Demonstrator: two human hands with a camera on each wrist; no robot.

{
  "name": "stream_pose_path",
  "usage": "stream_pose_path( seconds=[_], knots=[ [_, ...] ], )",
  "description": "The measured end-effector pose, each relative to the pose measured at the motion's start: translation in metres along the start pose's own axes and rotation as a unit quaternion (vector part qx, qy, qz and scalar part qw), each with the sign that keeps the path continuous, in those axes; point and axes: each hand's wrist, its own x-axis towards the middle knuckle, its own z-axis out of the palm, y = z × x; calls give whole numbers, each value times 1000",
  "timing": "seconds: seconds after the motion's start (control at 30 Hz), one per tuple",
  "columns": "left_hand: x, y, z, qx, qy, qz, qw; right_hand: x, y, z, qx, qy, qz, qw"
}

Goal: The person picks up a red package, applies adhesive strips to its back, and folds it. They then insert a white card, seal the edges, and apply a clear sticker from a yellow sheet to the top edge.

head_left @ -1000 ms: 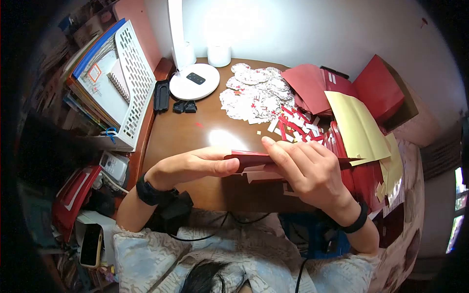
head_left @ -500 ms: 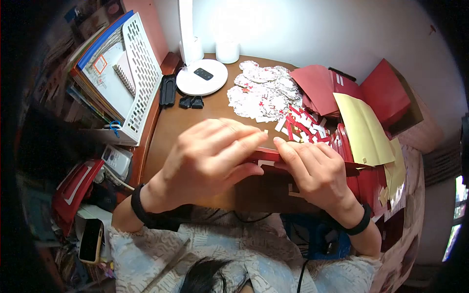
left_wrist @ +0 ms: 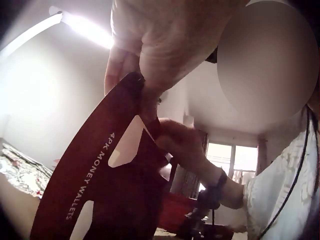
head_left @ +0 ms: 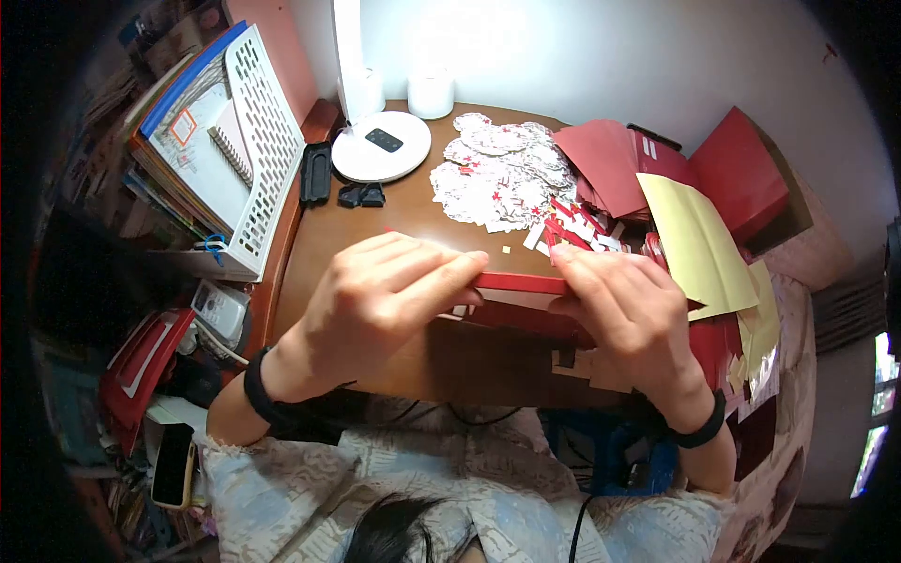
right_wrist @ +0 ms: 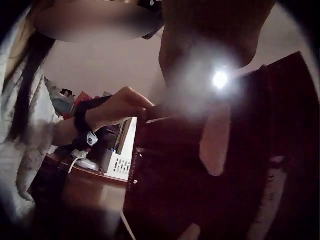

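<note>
In the head view both hands pinch the top edge of a dark red card sleeve (head_left: pixel 521 282) held up over the front of the desk. The left hand (head_left: pixel 380 291) has it near the left end, thumb below and fingers above. My right hand (head_left: pixel 631 310) grips the same edge farther right, fingers curled over it. From the left wrist, the card (left_wrist: pixel 117 192) shows pale cut-out windows and the print "4PK MONEY WALLETS" along a curved side. The right wrist view shows the card's broad dark face (right_wrist: pixel 170 175) hanging below the hands.
Behind the hands lie a pile of white round paper pieces (head_left: pixel 497 178) and red and white strips (head_left: pixel 572 225). Red cards (head_left: pixel 601 169), yellow sheets (head_left: pixel 699 249) and a red box (head_left: pixel 746 183) crowd the right. At left stand a lamp base (head_left: pixel 380 161) and a white file holder (head_left: pixel 267 159).
The left hand, earlier stretched out along the card's left end, has lifted and turned over to pinch its top edge. My right hand has kept hold, shifting slightly right.
</note>
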Motion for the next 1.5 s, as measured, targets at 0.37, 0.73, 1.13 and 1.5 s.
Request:
stream_pose_path(
  seconds=[0.37,0.73,1.13,1.5],
  knots=[
    [3,2,-12,9,-25,-16,1000,-4,4,-3,22,16,22,999],
    [-2,-2,-16,25,-16,-29,999,-21,19,-5,-2,-7,32,999],
    [-1,-6,-23,24,-28,-40,999,-34,30,-11,29,-13,51,998],
    [21,5,-3,21,-66,-34,997,-13,25,-18,22,16,55,998]
  ],
)
